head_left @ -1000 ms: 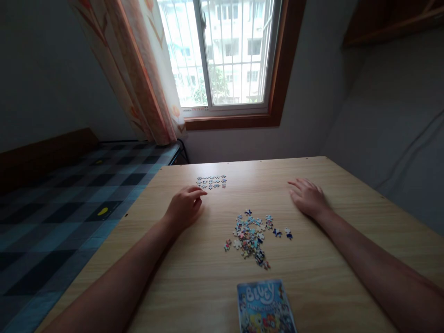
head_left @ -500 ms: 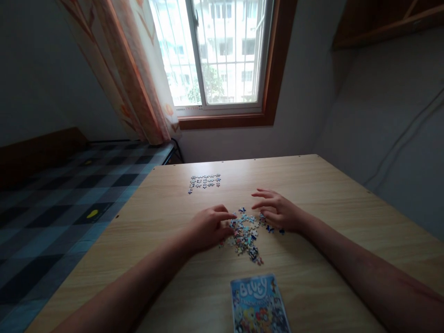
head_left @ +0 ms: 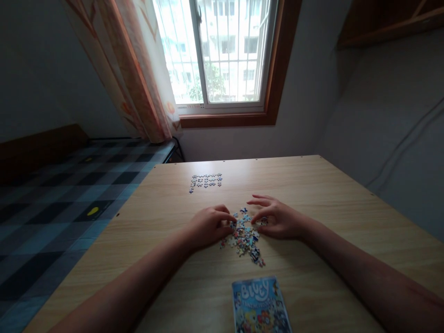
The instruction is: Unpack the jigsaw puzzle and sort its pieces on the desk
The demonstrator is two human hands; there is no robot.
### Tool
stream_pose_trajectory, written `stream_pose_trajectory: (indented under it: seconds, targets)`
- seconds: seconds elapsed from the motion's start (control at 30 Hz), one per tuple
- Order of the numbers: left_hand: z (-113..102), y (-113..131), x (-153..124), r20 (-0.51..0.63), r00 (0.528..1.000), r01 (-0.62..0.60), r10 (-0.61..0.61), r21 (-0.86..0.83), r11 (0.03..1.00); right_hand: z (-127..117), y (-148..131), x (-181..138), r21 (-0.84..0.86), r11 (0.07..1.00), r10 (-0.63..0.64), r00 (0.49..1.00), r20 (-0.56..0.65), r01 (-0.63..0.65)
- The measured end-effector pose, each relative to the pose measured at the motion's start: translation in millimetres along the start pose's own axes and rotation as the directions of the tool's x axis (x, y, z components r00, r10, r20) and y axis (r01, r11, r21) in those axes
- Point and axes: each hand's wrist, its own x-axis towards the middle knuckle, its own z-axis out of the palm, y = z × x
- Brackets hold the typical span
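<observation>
A loose pile of small jigsaw puzzle pieces (head_left: 246,237), mostly blue, white and dark, lies on the wooden table between my hands. My left hand (head_left: 208,226) rests at the pile's left edge, its thumb and fingers a little apart over the outer pieces. On the other side, my right hand (head_left: 280,219) reaches in with its fingers spread, the index fingertip and thumb at the pieces. Some pieces are hidden under the right palm. Farther back on the left, a block of joined pieces (head_left: 206,180) lies flat, with gaps in it.
Close to me on the table (head_left: 340,203) is a blue puzzle box (head_left: 261,305) marked "Bluey". A bed with a checked cover (head_left: 104,185) stands along the left side. Beyond the far edge are a curtain (head_left: 135,78) and a barred window (head_left: 232,55).
My right hand has moved left and slightly nearer to me, over the pile's right side, covering the dark blue pieces there. My left hand stays in almost the same place.
</observation>
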Motion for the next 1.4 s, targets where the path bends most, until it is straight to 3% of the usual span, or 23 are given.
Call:
stream_pose_trajectory:
  seconds: [0.2,0.33,0.43,0.53,0.67,0.77,0.93,1.03,1.2,1.4]
  targets:
    - [-0.2,-0.5,1.6,-0.044,0.998,-0.043,0.04,-0.07,0.997,0.5,6.7,-0.1,-0.062,0.997,-0.051,0.998,-0.029,0.05]
    - [-2.9,-7.1,1.6,-0.203,0.976,-0.095,0.074,-0.091,0.991,0.7,6.6,0.5,-0.102,0.992,-0.073,0.996,-0.05,0.068]
    - [-7.3,-11.4,-0.4,-0.292,0.947,-0.134,0.135,0.025,0.991,1.2,4.8,1.2,-0.14,0.986,-0.098,0.993,-0.068,0.088]
    - [-10.4,-10.1,-3.5,-0.268,0.946,-0.148,0.181,0.141,0.979,2.6,4.2,2.5,-0.155,0.983,-0.115,0.989,-0.093,0.099]
    - [-12.8,-5.5,-6.0,-0.177,0.974,-0.123,0.141,0.108,0.987,5.0,6.7,4.3,-0.114,0.987,-0.127,0.983,-0.134,0.112]
    - [-16.5,-10.6,-4.7,-0.171,0.98,-0.106,0.106,0.009,0.994,5.6,13.0,4.5,-0.067,0.996,-0.071,0.976,-0.205,0.058]
    - [-20.0,-26.2,-1.5,-0.31,0.95,-0.054,0.041,-0.034,0.998,5.5,32.0,1.2,-0.088,0.978,0.156,0.943,-0.294,-0.189]
    - [-15.7,-20.1,-2.6,-0.276,0.958,-0.073,0.077,0.026,0.997,6.8,40.4,-0.8,-0.103,0.951,0.253,0.927,-0.278,-0.291]
    - [-5.5,3.2,-5.9,-0.146,0.978,-0.134,0.147,0.097,0.986,7.7,43.2,-1.3,-0.115,0.945,0.253,0.907,-0.337,-0.307]
    - [-3.8,8.1,-4.9,-0.041,0.99,-0.129,0.138,0.167,0.977,3.9,48.4,-1.8,-0.013,0.92,0.335,0.806,-0.487,-0.391]
